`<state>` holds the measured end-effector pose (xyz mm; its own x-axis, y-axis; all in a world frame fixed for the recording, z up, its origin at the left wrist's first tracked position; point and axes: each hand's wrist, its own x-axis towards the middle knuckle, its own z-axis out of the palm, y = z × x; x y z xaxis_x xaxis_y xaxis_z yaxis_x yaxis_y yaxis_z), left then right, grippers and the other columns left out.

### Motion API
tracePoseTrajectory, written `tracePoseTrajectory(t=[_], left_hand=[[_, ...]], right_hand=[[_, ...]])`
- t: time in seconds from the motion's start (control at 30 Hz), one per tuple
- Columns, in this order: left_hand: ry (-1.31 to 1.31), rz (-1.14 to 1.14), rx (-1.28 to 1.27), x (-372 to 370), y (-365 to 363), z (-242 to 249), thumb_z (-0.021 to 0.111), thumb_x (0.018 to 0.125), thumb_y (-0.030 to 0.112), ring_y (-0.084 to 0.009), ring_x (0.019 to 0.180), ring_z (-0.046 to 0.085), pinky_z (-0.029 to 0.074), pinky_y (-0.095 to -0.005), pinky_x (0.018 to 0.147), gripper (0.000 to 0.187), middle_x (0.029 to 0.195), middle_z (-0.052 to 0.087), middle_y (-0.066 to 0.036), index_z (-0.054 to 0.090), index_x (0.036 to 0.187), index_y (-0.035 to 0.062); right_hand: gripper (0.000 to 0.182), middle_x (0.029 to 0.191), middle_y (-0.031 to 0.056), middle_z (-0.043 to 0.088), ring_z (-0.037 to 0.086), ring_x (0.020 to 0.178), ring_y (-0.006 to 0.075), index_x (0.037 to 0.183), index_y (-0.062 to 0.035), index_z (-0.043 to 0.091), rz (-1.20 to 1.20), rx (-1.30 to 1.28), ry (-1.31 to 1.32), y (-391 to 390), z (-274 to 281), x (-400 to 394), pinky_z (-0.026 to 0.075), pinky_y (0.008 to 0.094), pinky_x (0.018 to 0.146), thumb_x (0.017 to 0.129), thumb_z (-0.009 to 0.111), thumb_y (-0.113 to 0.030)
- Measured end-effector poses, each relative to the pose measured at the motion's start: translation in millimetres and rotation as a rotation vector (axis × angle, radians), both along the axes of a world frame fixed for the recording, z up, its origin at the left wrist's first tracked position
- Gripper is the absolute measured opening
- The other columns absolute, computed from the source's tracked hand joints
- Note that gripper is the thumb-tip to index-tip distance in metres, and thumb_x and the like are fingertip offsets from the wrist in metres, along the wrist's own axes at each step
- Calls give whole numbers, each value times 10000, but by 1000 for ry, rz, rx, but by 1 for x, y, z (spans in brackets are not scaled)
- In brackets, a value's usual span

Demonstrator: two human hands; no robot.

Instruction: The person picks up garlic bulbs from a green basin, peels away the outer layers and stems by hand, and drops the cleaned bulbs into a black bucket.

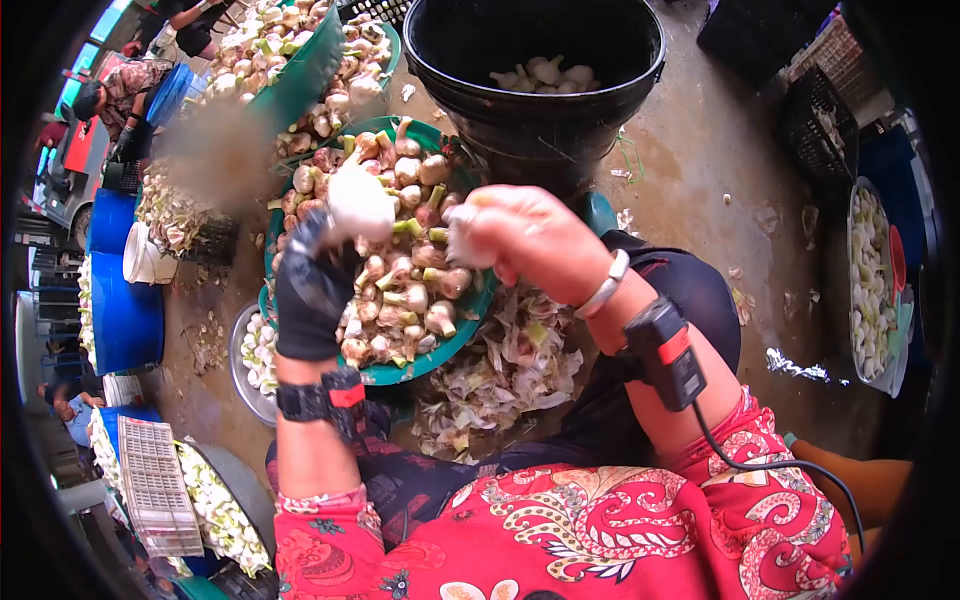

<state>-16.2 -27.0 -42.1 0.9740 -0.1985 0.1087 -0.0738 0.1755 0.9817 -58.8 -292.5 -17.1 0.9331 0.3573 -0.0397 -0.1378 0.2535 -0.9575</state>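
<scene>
My left hand (312, 285), in a black glove, holds up a white garlic bulb (360, 203) above a green basin (430, 358) heaped with unpeeled garlic. My right hand (530, 240) is bare, with a white bangle on the wrist, and is closed around a pale piece at its fingertips, right beside the bulb. What exactly that piece is I cannot tell. Both hands hover over the heap, close together. A pile of peeled skins (505, 375) lies below the basin near my lap.
A black bucket (535, 110) with several peeled bulbs stands behind the basin. More green basins of garlic (300, 60) sit at the back left, blue drums (122, 300) at the left, a bowl of peeled cloves (875, 290) at the right. Another person crouches far left.
</scene>
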Motion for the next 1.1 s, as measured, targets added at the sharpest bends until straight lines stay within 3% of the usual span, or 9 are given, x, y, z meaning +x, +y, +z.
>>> tracePoseTrajectory(t=[0.03,0.1,0.17,0.23,0.33,0.53,0.73,0.9,1.1], left_hand=[[221,24,-369,9,-26,38,551,914,38,-167,946,641,520,-273,781,182,1033,664,-128,603,1081,-14],[-227,135,97,0,-78,92,468,951,18,-173,865,650,521,-287,748,162,945,678,-113,617,1006,-16],[-869,-109,940,33,-56,75,545,835,-27,-229,769,627,507,-319,673,121,818,645,-90,629,901,29],[-1041,-299,1405,53,-30,-39,609,772,105,-256,764,606,489,-377,703,111,797,626,-85,653,873,92],[-103,-371,1460,16,-37,-146,622,791,444,-321,845,655,490,-439,810,348,919,681,-134,684,982,159],[-237,-290,1764,-20,-46,-195,675,703,438,-343,1105,576,472,-452,909,570,1239,579,-133,595,1191,154],[168,-407,1384,-6,-23,-214,652,758,386,-340,1026,620,492,-442,868,444,1090,655,-167,654,1115,123],[481,-122,475,-6,-24,-72,692,831,242,-153,833,637,504,-297,741,337,919,686,-77,643,1058,-2],[393,-137,193,-42,-9,29,619,873,109,-160,849,652,537,-296,767,223,951,645,-79,624,1043,-35]], right_hand=[[280,663,48,610,569,584,139,748,-23,603,47,-166,-100,8,-4,-2,469,288,549,931,542,-226],[125,622,23,546,543,559,117,941,-35,611,318,-461,-252,15,-29,-8,453,305,498,864,513,-38],[92,631,120,604,593,564,292,762,-68,679,579,-909,-531,15,-34,-7,473,399,538,726,598,-89],[109,781,149,684,673,751,301,709,-68,711,447,-1154,-475,23,-30,-15,552,393,677,638,650,-123],[136,735,138,658,649,736,331,698,-86,686,474,-1035,-470,29,-24,-17,529,420,657,660,640,-209],[106,731,148,620,624,757,356,772,-99,639,473,-987,-358,28,-18,-22,499,454,657,700,601,-167],[393,989,154,600,615,913,342,1128,-122,623,318,-915,-323,29,-21,-10,511,425,777,738,577,-115],[811,1211,217,483,546,1078,402,1421,-140,344,70,-736,-181,35,-13,0,473,409,911,678,668,-108],[721,1199,137,487,534,1093,246,1274,-140,555,-72,-363,-298,55,-28,6,457,345,954,611,841,-131]])
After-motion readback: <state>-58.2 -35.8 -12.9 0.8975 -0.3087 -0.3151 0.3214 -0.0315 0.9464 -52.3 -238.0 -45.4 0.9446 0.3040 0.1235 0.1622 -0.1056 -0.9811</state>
